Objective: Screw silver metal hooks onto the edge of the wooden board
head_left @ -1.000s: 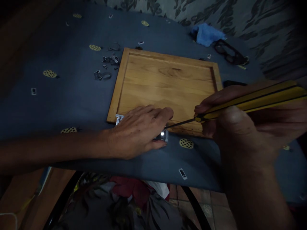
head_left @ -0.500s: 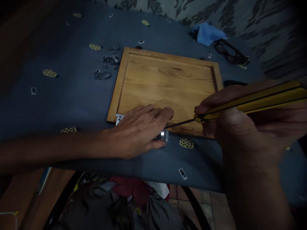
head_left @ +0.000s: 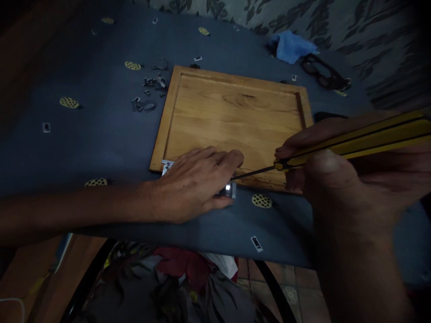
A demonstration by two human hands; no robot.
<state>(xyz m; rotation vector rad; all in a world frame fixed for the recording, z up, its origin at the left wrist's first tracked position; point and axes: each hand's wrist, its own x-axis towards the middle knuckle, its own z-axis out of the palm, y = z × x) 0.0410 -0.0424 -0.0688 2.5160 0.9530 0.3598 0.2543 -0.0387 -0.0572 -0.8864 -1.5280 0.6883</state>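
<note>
A shallow wooden panel with a raised rim (head_left: pixel 235 107) lies on the table. My left hand (head_left: pixel 195 184) rests across its near edge, pressing down on a shiny metal fitting (head_left: pixel 229 189), with the thumb on the near side of it. Most of that fitting is hidden under the fingers. Another metal plate with screws (head_left: pixel 167 166) shows at the panel's near left corner, partly under the hand. In my right hand (head_left: pixel 340 175) is a screwdriver with a yellow handle (head_left: pixel 363 140). Its shaft slants down to the left, and the tip meets the fitting by my left fingers.
Loose metal clips (head_left: pixel 156 82) and small screws (head_left: pixel 147 93) lie left of the panel. Toward the back right are a blue cloth (head_left: pixel 291 47) and black-framed glasses (head_left: pixel 325 74). A dark-blue patterned cloth (head_left: pixel 101 148) covers the table, whose front edge is close to me.
The screwdriver handle has shifted slightly and looks turned in my right hand. My left hand and the panel stay in place.
</note>
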